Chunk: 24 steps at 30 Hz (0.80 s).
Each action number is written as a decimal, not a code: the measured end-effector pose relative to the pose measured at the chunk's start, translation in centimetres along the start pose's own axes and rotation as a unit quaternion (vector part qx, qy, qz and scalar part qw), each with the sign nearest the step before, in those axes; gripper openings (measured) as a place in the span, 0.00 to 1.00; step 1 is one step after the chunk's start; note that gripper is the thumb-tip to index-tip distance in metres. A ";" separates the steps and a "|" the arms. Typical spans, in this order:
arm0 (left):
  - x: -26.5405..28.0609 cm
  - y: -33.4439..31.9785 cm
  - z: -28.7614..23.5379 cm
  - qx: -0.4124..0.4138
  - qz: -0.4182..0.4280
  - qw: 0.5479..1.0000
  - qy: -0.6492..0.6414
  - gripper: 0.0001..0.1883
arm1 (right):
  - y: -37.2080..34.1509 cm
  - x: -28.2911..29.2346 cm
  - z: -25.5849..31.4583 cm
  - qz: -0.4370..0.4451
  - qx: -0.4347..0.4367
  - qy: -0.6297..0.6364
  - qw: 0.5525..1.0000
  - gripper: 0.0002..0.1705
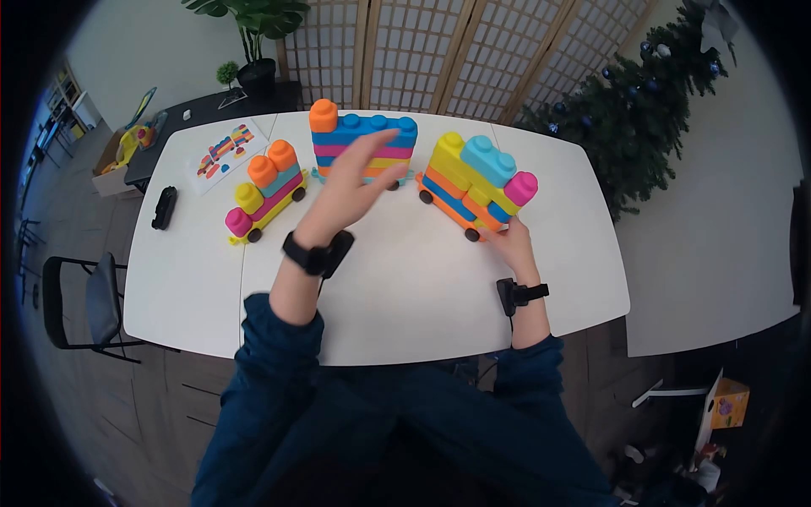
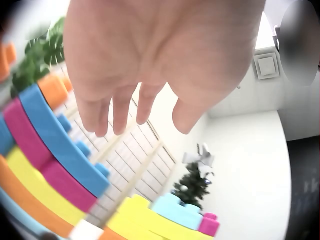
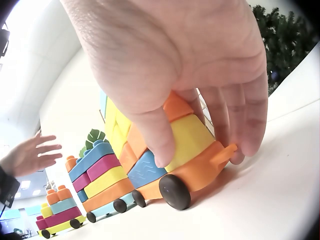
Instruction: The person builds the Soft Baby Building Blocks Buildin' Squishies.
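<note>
Three toy wagons of building blocks stand in a row on the white table. My right hand holds the near end of the right wagon, which has an orange wheeled base and yellow, blue and pink blocks. In the right wrist view, the thumb lies along one side of its blocks, fingers on the other. My left hand is raised with spread fingers, holding nothing. It overlaps the middle wagon, stacked blue, magenta and yellow. The left wagon has a yellow base and stepped blocks.
A printed sheet showing a block train lies at the table's back left. Near the left edge is a black object. A chair stands at left, a decorated tree at back right, and a folding screen behind.
</note>
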<state>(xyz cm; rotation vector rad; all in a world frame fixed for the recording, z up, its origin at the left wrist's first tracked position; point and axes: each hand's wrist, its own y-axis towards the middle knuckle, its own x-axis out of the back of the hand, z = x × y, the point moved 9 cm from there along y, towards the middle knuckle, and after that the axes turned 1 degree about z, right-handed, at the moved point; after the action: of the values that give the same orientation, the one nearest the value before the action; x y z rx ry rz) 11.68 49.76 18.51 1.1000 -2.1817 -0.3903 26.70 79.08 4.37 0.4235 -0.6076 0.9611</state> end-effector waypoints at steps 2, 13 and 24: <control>5.9 -3.5 0.9 0.070 -0.111 0.987 0.090 0.26 | -0.3 0.2 0.5 0.001 -0.011 -0.011 1.000 0.29; 11.5 -10.9 8.1 0.189 -0.145 0.921 0.308 0.35 | 0.1 -0.1 -0.5 0.006 -0.025 0.024 0.999 0.30; 11.1 -10.7 7.2 0.136 -0.138 0.930 0.312 0.35 | 0.3 -0.3 -0.7 0.008 -0.020 0.006 1.000 0.34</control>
<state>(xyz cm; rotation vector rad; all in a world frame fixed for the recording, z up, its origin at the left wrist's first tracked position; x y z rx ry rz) 8.53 34.27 12.20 1.4518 -1.5455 0.1472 26.52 79.43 3.65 0.3777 -0.6179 0.9640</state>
